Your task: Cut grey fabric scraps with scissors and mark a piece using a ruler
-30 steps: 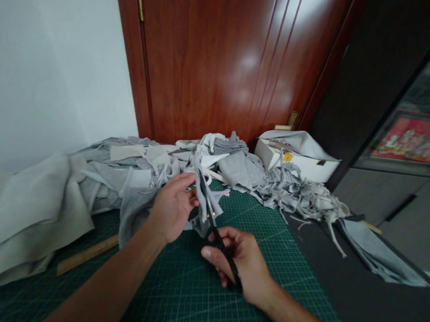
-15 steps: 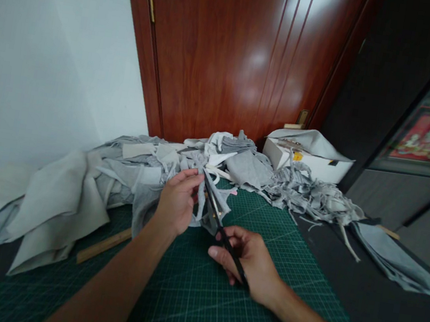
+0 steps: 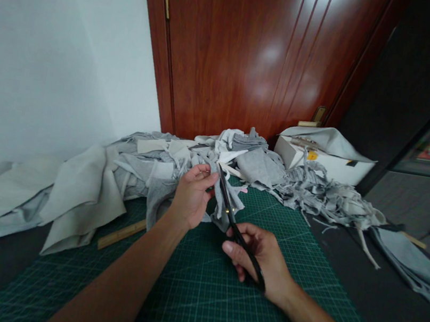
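Black scissors [image 3: 242, 239] are gripped by the handles in my right hand [image 3: 264, 262], their blades pointing up and to the left, nearly together. The blade tips reach a piece of grey cloth [image 3: 235, 196] beside the fingers of my left hand [image 3: 192, 195]. My left hand pinches an edge of this cloth between thumb and fingers, just left of the blades. Part of the cloth hangs below the blades over the green cutting mat [image 3: 197, 282].
Grey and white fabric scraps [image 3: 161, 169] are heaped behind my hands. Larger cloth pieces [image 3: 78, 183] lie left, near a wooden ruler [image 3: 121, 234]. A white box [image 3: 325, 164] and shredded strips [image 3: 315, 192] are at the back right. A wooden door [image 3: 234, 56] stands behind.
The view has turned slightly left, so everything appears shifted right. The scissor blades look closer together, and both hands keep their hold.
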{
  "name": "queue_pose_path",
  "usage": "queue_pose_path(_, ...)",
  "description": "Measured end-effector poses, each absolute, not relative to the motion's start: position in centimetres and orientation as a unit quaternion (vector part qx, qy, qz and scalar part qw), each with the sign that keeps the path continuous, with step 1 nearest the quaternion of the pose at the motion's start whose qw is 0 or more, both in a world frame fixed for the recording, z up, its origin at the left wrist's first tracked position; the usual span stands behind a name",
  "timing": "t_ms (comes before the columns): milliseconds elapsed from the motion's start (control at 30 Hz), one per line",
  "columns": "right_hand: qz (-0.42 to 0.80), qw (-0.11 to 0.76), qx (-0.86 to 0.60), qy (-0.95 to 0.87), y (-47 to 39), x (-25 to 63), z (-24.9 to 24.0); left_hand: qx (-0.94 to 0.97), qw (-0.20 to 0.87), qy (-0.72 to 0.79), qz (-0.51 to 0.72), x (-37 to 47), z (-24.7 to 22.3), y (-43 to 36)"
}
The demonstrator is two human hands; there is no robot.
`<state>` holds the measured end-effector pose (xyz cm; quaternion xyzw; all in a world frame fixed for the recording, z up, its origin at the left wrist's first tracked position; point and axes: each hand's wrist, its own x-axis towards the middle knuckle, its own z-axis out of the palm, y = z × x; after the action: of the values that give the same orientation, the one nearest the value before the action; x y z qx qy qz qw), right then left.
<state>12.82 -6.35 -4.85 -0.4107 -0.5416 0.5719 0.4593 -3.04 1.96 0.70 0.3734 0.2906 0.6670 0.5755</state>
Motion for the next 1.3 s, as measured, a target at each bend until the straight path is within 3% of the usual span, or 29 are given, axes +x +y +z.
queue_pose_path(1300, 0.574, 0.474, -0.394, -0.539, -6.32, 13.12, -4.73, 0.495, 0.579, 0.191, 0.619, -2.28, 0.21, 1.08)
